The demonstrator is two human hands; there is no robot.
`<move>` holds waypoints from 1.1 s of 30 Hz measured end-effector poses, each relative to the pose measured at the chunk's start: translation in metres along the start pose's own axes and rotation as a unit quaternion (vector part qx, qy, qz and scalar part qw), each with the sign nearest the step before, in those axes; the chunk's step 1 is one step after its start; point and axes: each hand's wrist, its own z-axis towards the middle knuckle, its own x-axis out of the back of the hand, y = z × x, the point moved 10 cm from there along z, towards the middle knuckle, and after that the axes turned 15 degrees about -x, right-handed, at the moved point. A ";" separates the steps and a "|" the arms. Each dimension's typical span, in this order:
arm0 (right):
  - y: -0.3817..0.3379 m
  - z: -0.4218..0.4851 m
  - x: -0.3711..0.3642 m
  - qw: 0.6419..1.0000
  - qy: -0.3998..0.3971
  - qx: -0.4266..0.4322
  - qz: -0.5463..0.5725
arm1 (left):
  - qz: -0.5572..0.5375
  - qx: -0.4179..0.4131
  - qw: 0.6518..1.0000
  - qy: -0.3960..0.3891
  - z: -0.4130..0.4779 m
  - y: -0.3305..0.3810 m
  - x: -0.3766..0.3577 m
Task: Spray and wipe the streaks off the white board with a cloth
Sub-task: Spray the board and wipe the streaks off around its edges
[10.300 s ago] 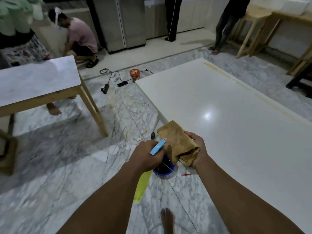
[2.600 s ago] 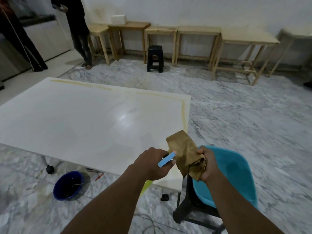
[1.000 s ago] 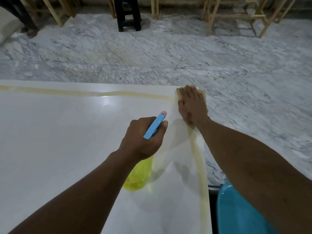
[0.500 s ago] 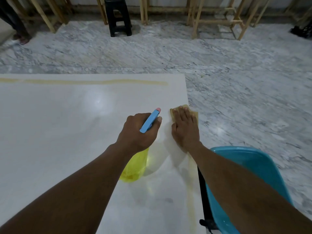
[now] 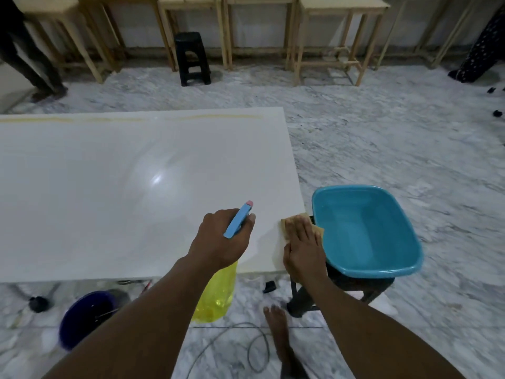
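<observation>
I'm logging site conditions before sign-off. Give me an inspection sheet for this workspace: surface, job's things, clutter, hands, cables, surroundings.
Surface: white board, glossy, with a yellowish streak along its far edge.
Job's things: spray bottle, yellow body and blue head; tan cloth flat on the board's right edge, near its near corner.
Clutter: teal basin on a dark stand beside the board; dark blue bucket on the floor.
Hands: left hand grips the spray bottle; right hand presses flat on the cloth.
Cables: thin cable looped on the floor by a bare foot.
Surroundings: marble floor; wooden tables along the wall; black stool.
</observation>
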 end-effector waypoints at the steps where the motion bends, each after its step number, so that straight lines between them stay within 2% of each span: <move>1: 0.005 -0.010 -0.003 1.000 -0.003 -0.006 0.008 | 0.000 0.002 1.000 -0.003 -0.009 -0.002 -0.003; 5: 0.017 -0.058 -0.007 0.998 -0.051 0.004 0.025 | -0.001 0.012 1.000 -0.002 -0.046 0.003 -0.002; 9: 0.029 -0.075 0.000 0.993 -0.108 -0.025 0.045 | 0.006 0.000 1.000 -0.010 -0.053 0.019 -0.004; 12: 0.030 -0.078 0.034 0.976 -0.162 -0.075 0.125 | -0.001 -0.012 1.000 -0.010 -0.041 0.038 -0.006; 14: 0.035 -0.071 0.062 0.949 -0.200 -0.134 0.202 | -0.001 -0.018 1.000 -0.014 -0.025 0.049 -0.006; 15: 0.041 -0.063 0.075 0.918 -0.209 -0.192 0.278 | 0.001 -0.022 1.000 -0.015 -0.014 0.054 -0.006; 16: 0.049 -0.056 0.085 0.853 -0.218 -0.261 0.395 | 0.005 -0.027 0.999 -0.018 -0.004 0.059 -0.006; 17: 0.050 -0.051 0.092 0.763 -0.233 -0.307 0.519 | 0.006 -0.032 0.999 -0.020 0.009 0.063 -0.005; 19: 0.029 -0.044 0.105 0.550 -0.282 -0.322 0.717 | 0.004 -0.037 0.999 -0.020 0.038 0.069 -0.004; 20: 0.020 -0.039 0.109 0.476 -0.284 -0.316 0.770 | 0.004 -0.039 0.999 -0.018 0.053 0.070 -0.003; 22: 0.013 -0.019 0.105 0.416 -0.265 -0.306 0.815 | 0.004 -0.044 0.999 -0.014 0.086 0.071 -0.001; 25: 0.002 0.021 0.084 0.370 -0.261 -0.311 0.836 | 0.006 -0.039 0.999 -0.020 0.136 0.064 0.001; 29: -0.019 0.109 0.090 0.405 -0.250 -0.321 0.819 | 0.034 -0.033 0.998 -0.032 0.211 0.042 0.003; 33: -0.039 0.200 0.099 0.439 -0.299 -0.319 0.785 | 0.059 -0.020 0.993 -0.095 0.273 0.021 -0.014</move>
